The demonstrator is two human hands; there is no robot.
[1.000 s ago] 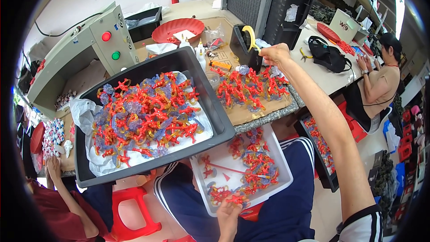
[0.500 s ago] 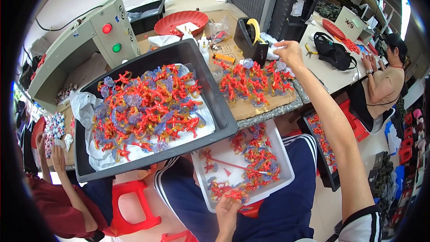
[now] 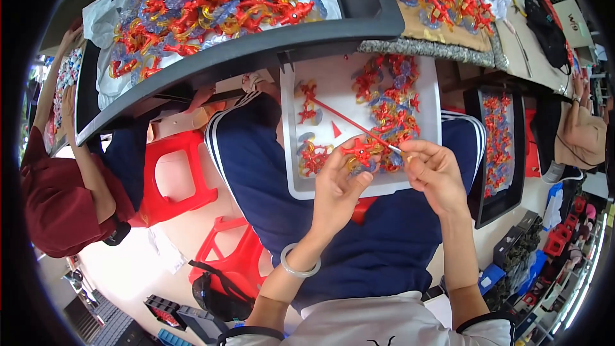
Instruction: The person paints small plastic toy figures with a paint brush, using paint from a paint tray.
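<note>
Your left hand (image 3: 338, 187) pinches a small red plastic figure (image 3: 360, 148) between thumb and fingers, clamped on it just above the near edge of the white tray (image 3: 359, 189) on your lap. Your right hand (image 3: 434, 172), just right of it, is closed on the end of a thin red rod (image 3: 349, 118) running far-left across the tray. Figure looks light, stiff, with thin limbs that likely snap; grip the body. More red pieces (image 3: 391, 99) lie in the tray.

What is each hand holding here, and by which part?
The left hand pinches a red plastic figure by its lower edge, over the white tray. The right hand grips the near end of a thin red stick.
</note>
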